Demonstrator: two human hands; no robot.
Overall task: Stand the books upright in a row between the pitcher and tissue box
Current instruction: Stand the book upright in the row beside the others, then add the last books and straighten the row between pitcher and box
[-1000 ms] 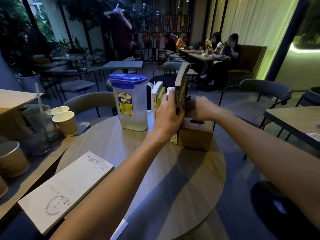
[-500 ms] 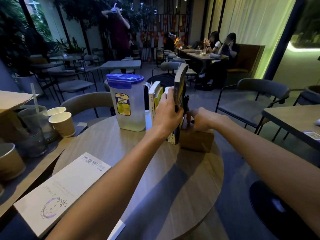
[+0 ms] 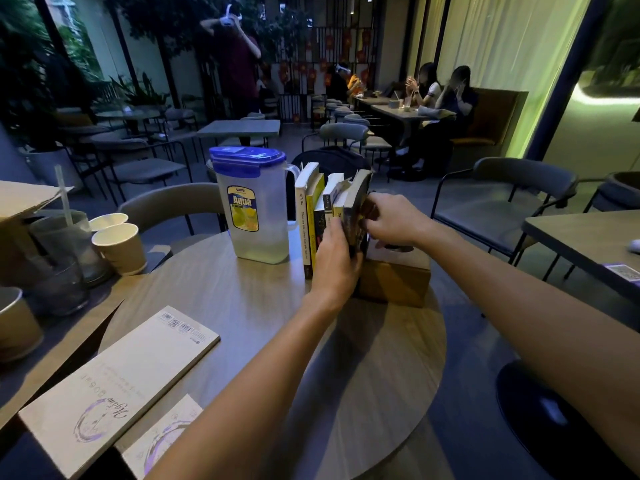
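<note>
A clear pitcher (image 3: 256, 216) with a blue lid stands on the round wooden table (image 3: 242, 306). To its right, several books (image 3: 311, 216) stand upright in a row. The rightmost is a dark book (image 3: 356, 199), tilted against the others and next to the brown tissue box (image 3: 398, 275). My left hand (image 3: 337, 261) grips the front edge of the dark book low down. My right hand (image 3: 391, 220) holds its right side, above the tissue box. Two pale books (image 3: 117, 379) lie flat at the table's near left edge.
Paper cups (image 3: 119, 247) and plastic cups with a straw (image 3: 65, 237) crowd the adjoining table on the left. Grey chairs (image 3: 173, 206) ring the table, and another table (image 3: 588, 240) stands at right. People sit and stand farther back.
The dark book has come down lower into the row beside the tissue box. My left hand has slid down its edge, and my right hand has moved onto its side.
</note>
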